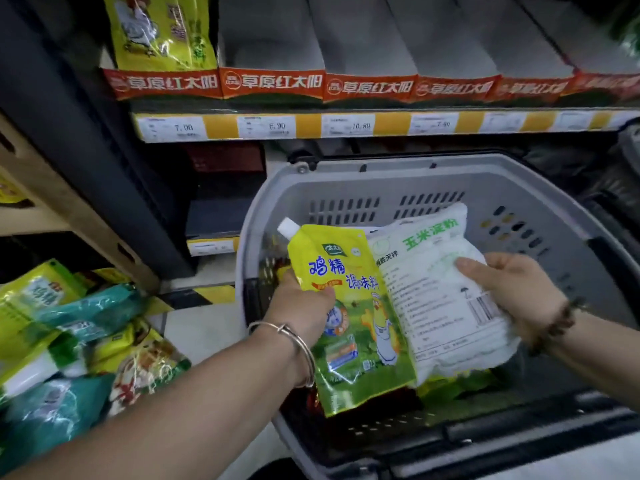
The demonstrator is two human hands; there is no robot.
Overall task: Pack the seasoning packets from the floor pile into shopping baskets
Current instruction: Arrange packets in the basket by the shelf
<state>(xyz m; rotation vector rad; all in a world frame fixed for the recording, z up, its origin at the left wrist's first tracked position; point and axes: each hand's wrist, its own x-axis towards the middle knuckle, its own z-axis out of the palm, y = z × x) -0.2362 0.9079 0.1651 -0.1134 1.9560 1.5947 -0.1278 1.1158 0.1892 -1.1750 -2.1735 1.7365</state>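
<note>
My left hand [304, 306] grips a yellow-green spouted pouch [360, 320] by its left edge, over the grey shopping basket [346, 178]. My right hand [519, 292] holds a white packet with green lettering [426, 299] at its right side, just beside and partly under the pouch. Both packets hover above the basket's inside, where a few other packets lie in shadow at the bottom. The floor pile of yellow, green and teal packets [69, 334] lies at the lower left.
Store shelving stands behind the basket, with orange-fronted display boxes [270, 83] and a price-tag strip [277, 126]. A yellow chicken-print packet [159, 32] stands in the top-left box. A cardboard box edge [52, 202] leans at the left. Pale floor tiles [201, 327] show between pile and basket.
</note>
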